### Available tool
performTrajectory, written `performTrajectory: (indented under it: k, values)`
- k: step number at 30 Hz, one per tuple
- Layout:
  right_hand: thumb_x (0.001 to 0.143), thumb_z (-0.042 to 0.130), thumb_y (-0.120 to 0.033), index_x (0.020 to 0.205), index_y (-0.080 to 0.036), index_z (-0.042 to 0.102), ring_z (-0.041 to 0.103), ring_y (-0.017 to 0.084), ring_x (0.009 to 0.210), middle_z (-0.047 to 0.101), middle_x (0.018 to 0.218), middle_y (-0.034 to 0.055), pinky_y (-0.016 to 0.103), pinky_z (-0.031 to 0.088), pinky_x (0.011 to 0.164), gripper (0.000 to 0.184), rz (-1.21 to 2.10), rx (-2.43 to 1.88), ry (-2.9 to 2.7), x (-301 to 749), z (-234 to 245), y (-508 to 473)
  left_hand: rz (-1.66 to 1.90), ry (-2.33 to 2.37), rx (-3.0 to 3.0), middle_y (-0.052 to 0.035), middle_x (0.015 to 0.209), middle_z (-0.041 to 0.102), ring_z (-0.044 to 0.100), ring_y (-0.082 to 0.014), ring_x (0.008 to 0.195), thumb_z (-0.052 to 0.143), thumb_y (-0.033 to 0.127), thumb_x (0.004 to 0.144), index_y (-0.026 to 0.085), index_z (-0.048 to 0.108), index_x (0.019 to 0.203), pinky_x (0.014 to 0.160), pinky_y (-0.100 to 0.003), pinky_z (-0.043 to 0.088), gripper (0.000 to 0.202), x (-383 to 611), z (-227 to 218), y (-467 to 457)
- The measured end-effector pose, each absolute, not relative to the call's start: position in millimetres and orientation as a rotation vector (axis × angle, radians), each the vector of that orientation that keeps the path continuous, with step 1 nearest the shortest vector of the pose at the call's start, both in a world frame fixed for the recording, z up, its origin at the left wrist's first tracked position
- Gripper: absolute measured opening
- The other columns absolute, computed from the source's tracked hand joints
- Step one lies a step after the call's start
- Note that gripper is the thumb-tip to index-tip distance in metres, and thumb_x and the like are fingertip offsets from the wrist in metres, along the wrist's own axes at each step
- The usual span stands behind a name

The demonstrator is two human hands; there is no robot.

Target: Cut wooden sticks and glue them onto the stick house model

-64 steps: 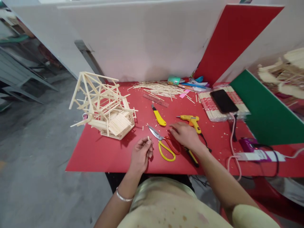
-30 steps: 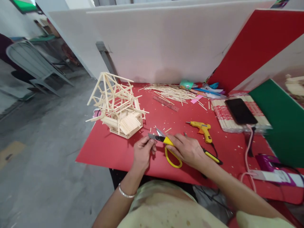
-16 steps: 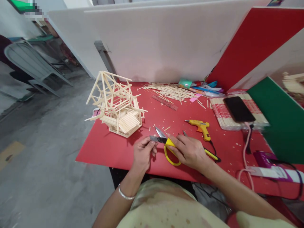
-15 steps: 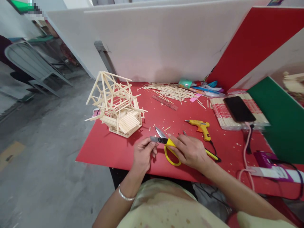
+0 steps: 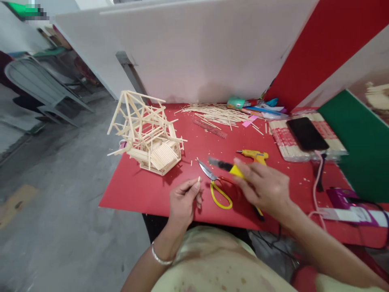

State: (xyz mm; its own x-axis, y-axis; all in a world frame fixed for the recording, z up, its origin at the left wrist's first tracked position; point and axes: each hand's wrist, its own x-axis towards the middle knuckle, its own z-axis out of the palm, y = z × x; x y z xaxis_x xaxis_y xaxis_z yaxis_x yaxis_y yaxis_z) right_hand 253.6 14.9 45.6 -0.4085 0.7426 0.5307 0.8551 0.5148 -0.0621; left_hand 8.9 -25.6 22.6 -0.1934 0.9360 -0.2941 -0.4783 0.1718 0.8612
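Observation:
Between thumb and fingers, my left hand point(image 5: 184, 197) pinches a short wooden stick point(image 5: 199, 179), its pale tip poking up. My right hand point(image 5: 263, 184) grips a yellow utility knife point(image 5: 237, 172) whose blade, blurred by motion, points left above the table. Below the knife lie scissors point(image 5: 209, 169) with one yellow and one red handle loop, their tips toward the back left. A house model point(image 5: 152, 140) built of wooden sticks stands left of my hands, with an open roof frame. Behind my right hand rests a yellow glue gun point(image 5: 254, 155), partly covered by the hand.
Loose sticks point(image 5: 217, 114) are heaped at the back of the red table point(image 5: 130, 194), near a ruler point(image 5: 210, 129). A phone point(image 5: 307, 134) lies on packs of sticks at right, its pink cable running to a power strip point(image 5: 343, 215). A white panel point(image 5: 197, 52) closes the back.
My right hand has lifted the utility knife away from my left hand, up and to the right, uncovering the scissors and the stick's tip. My left hand has stayed nearly in place.

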Motion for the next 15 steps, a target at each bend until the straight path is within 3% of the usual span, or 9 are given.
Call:
performTrajectory:
  k: [5,15]
  values:
    - [0.091,0.059,-0.037,0.129,-0.023,0.062,0.061,0.014,0.076,0.069,0.088,0.0044,0.026,0.045,0.071,0.040,-0.117,-1.085,-2.389,219.5,40.5,-6.4,1.409,1.111,0.596,-0.0022,0.062,0.066,0.050,-0.0055,0.038,0.082,0.032,0.067,0.013,0.073,0.071,0.034,-0.017,0.041,0.021,11.6,20.6,-23.5]
    - [0.092,0.058,-0.036,0.130,-0.021,0.061,0.060,0.013,0.076,0.068,0.086,0.0041,0.026,0.044,0.070,0.041,-0.141,-1.076,-2.399,218.5,40.8,-12.7,1.437,1.129,0.636,0.0005,0.056,0.061,0.050,-0.0062,0.039,0.080,0.029,0.070,0.013,0.076,0.080,0.036,-0.016,0.041,0.018,11.4,20.9,-31.5]
